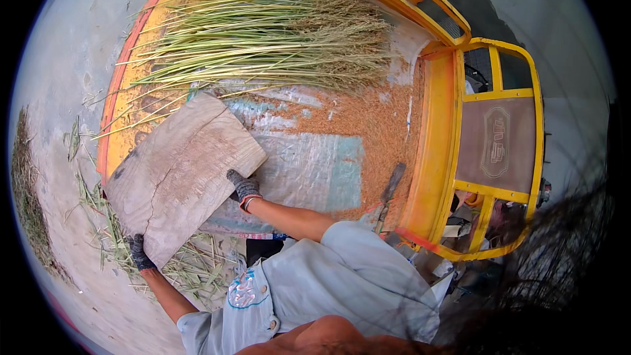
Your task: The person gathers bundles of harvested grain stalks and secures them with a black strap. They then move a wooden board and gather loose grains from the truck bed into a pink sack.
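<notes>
A wide wooden board with a crack along its grain lies tilted over the left part of a yellow cart bed. My left hand, in a dark knitted glove, grips its near edge by the lower corner. On the board's right edge is my right hand, gloved likewise, its fingers closed round the wood. Beyond the board lies a thick layer of long green stalks, their brown seed heads pointing right. Loose reddish-brown grains cover much of the sheet to the right.
A dark flat blade-like tool rests on the grains near the cart's right end. Yellow metal rails and a brown panel bound that side. Cut leaves and stalk scraps litter the concrete floor at left and below the board.
</notes>
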`<action>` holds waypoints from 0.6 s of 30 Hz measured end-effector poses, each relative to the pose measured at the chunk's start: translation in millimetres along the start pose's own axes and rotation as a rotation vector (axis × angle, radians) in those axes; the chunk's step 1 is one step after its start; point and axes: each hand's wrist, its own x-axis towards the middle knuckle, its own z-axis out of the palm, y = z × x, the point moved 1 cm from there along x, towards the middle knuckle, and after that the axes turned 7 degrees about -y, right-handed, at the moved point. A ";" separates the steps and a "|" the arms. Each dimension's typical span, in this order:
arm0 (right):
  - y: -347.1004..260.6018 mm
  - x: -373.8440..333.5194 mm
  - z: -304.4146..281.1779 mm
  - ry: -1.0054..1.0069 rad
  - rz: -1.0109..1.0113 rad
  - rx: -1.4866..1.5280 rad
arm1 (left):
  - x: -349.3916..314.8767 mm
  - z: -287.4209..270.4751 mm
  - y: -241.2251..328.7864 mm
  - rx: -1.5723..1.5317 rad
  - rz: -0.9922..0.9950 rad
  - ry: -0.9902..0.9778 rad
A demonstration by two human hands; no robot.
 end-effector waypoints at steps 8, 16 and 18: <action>-77.2 -40.7 -28.9 -0.204 -0.252 -1.028 | 85.1 22.9 -36.5 0.262 -0.340 0.127; -215.5 4.2 -95.2 0.352 -1.082 -1.841 | 121.7 37.9 -50.2 1.156 -0.444 0.277; -228.8 17.6 -92.4 0.295 -1.182 -1.857 | 107.7 38.2 -26.2 1.122 -0.222 0.224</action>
